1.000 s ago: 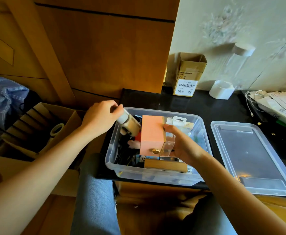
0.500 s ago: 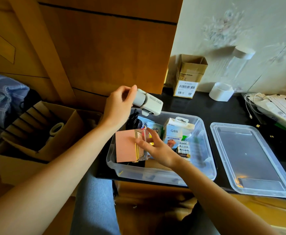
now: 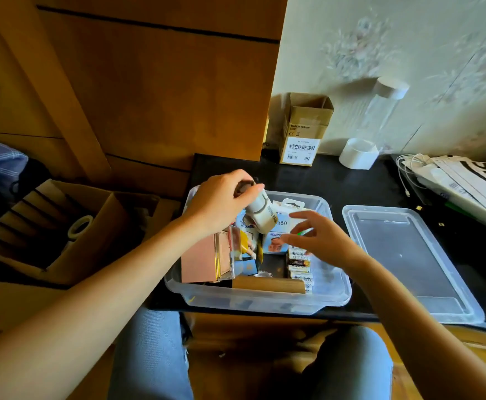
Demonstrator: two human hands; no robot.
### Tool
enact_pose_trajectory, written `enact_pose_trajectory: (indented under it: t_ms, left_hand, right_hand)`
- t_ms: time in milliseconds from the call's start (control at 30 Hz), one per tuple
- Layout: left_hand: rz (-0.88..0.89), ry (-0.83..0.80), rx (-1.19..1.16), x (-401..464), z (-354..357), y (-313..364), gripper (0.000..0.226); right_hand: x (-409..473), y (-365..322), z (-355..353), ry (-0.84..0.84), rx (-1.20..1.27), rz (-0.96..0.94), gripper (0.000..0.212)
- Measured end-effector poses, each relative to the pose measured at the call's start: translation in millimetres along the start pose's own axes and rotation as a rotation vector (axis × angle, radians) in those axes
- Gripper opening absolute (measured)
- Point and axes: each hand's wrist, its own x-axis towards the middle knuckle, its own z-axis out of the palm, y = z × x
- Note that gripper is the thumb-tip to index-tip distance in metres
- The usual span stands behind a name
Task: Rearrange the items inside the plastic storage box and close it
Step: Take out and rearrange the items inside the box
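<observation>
The clear plastic storage box (image 3: 334, 295) sits on the black table, uncovered, with its clear lid (image 3: 409, 264) lying flat to the right. My left hand (image 3: 218, 203) grips a small white cylindrical device (image 3: 262, 216) by its dark top end, tilted down over the box's back left. My right hand (image 3: 319, 241) hovers over the box's middle with fingers spread, holding nothing. Inside stand a pink box with a clear case (image 3: 207, 261) at the left, a white Q88 pack (image 3: 283, 223), several batteries (image 3: 299, 268) and a wooden block (image 3: 267, 284) along the front.
A small open cardboard box (image 3: 305, 131) and a white tape roll (image 3: 357, 153) stand at the table's back by the wall. Papers and a white cable (image 3: 449, 180) lie at the right. An open cardboard carton (image 3: 71, 229) sits left of the table.
My left hand has lowered the white device from above the box's back rim into the box. My right hand let go of the pink box and moved right over the Q88 pack.
</observation>
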Motion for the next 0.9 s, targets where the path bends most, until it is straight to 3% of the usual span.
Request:
enact_pose_trajectory:
  t_ms: [67,167,267,367,633,700,900]
  left_hand:
    - [0.060,-0.076,0.081,4,8,10,0.029]
    - [0.091,-0.201,0.161,10,25,26,0.033]
    - [0.115,-0.331,0.250,15,40,34,0.031]
    - [0.131,-0.439,0.364,17,52,35,0.031]
    - [-0.092,-0.419,0.551,10,93,28,0.045]
    - [-0.152,-0.426,0.549,8,103,23,0.046]
    - [-0.259,-0.376,0.447,9,116,21,0.050]
  right_hand:
    - [-1,-4,-6,0.090,-0.115,-0.121,0.056]
    - [3,-11,-5,0.054,-0.213,-0.182,0.049]
    - [9,-5,1,0.085,-0.209,-0.152,0.032]
    - [12,8,4,0.064,-0.209,-0.076,0.031]
    - [23,20,14,-0.101,-0.215,0.087,0.054]
    - [24,22,14,-0.124,-0.225,0.147,0.048]
    - [22,25,6,-0.122,-0.552,0.200,0.028]
